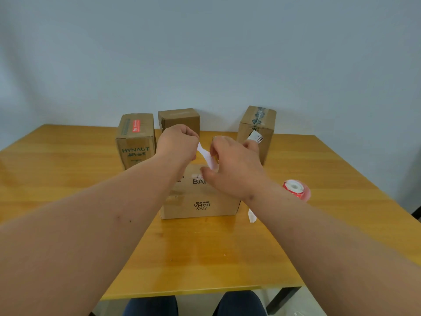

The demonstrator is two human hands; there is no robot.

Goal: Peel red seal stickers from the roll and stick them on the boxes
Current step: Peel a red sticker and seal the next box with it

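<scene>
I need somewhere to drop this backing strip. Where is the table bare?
Bare wood lies left of the INS BAHA box, in front of the HYNAUT box, and along the table's near edge. It is crowded to the right, near the sticker roll and a paper scrap, and along the back row.

The far tabletop (68,179) is blocked by three upright boxes (135,140); bare room is left at both sides.

We seem to sit in a plain office or packing room. We see a bare pale wall (205,53), a glossy wooden table (68,179) on dark metal legs, and taped shipping boxes (135,137) beside a sticker roll (296,190).
</scene>
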